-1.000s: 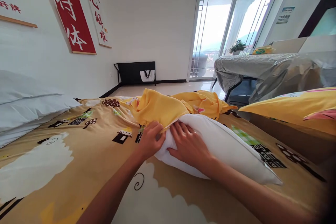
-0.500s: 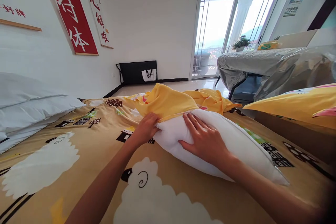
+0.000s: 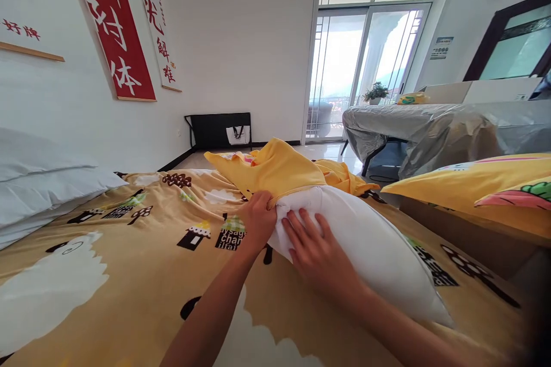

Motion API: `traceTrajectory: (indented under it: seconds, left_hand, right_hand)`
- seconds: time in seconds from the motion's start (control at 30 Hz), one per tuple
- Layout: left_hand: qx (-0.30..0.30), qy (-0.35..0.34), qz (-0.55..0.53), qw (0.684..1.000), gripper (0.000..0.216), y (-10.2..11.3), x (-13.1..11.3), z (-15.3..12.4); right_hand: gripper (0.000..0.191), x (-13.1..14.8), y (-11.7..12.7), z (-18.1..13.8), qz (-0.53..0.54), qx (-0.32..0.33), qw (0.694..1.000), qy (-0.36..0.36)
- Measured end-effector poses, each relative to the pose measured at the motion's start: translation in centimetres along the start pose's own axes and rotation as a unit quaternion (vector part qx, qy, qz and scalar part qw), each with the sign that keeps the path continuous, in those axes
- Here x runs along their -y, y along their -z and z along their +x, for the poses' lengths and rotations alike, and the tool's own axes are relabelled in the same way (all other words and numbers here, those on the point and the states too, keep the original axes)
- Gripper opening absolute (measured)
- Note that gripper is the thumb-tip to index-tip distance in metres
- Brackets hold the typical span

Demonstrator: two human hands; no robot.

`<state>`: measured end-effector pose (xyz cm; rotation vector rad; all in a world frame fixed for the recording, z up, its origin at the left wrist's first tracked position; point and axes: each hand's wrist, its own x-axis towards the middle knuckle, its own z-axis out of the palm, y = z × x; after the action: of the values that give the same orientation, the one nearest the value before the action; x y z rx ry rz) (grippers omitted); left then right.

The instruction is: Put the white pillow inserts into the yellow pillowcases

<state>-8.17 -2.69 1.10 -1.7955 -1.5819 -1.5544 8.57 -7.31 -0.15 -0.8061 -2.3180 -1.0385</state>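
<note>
A white pillow point(image 3: 370, 246) lies on the tan patterned bedspread point(image 3: 129, 252), its far end tucked into a yellow pillowcase point(image 3: 279, 169). My left hand point(image 3: 258, 221) is closed on the pillowcase's open edge at the pillow's left corner. My right hand point(image 3: 316, 249) lies flat on the white pillow just below that edge, fingers stretched out and pressing the filling. The rest of the yellow pillowcase is bunched up behind the pillow.
Two white pillows point(image 3: 38, 183) are stacked at the left by the wall. A pillow in a yellow case point(image 3: 477, 183) sits at the right. Beyond stand a table under a grey cover point(image 3: 430, 126), a black rack point(image 3: 217, 129) and glass balcony doors point(image 3: 365, 69).
The pillow's near end has lifted and swung slightly left. My left hand has pulled the yellow edge further over the corner; my right hand slid down the pillow toward me.
</note>
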Motion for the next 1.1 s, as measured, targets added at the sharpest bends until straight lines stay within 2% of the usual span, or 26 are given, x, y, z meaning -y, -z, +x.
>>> traceTrajectory:
  seconds: [0.2,0.43,0.57,0.67,0.73,0.83,0.9,1.0,1.03,1.1]
  left_hand:
    - [0.055,-0.089,0.005,0.995,0.018,0.7,-1.1,-0.4]
    - [0.091,-0.236,0.143,0.957,0.017,0.2,-1.0,-1.3]
    - [0.096,-0.272,0.16,0.944,0.018,0.5,-1.2,-1.8]
    - [0.087,-0.278,0.181,0.939,0.017,1.5,-1.1,-2.1]
    - [0.078,-0.273,0.21,0.936,0.016,2.4,-1.0,-2.4]
    - [0.075,-0.252,0.252,0.931,0.016,4.1,-0.7,-3.2]
    - [0.084,-0.241,0.26,0.931,0.017,5.3,-0.7,-3.8]
    - [0.093,-0.242,0.273,0.926,0.022,6.8,-1.0,-4.8]
    - [0.088,-0.245,0.276,0.925,0.023,7.1,-1.2,-5.1]
    - [0.069,-0.249,0.27,0.928,0.025,7.5,-1.4,-5.6]
  right_hand:
    - [0.051,-1.7,-0.2,1.6,0.065,0.095,0.993,-0.008]
    - [0.049,-3.6,0.1,3.0,0.131,0.159,0.979,-0.011]
    - [0.047,-4.0,-0.7,2.1,0.159,0.127,0.979,-0.024]
    - [0.058,-3.3,-0.8,0.7,0.167,0.072,0.983,-0.007]
    - [0.062,-2.9,-0.1,-0.1,0.185,0.041,0.981,0.031]
    - [0.048,-3.3,1.5,-0.9,0.21,0.007,0.975,0.071]
    - [0.045,-4.0,2.2,-1.5,0.189,-0.028,0.982,0.002]
    - [0.067,-4.8,2.0,-2.3,0.136,-0.06,0.978,-0.143]
    - [0.072,-4.8,1.7,-2.5,0.13,-0.057,0.977,-0.16]
    - [0.072,-4.4,1.5,-2.7,0.139,-0.038,0.98,-0.14]
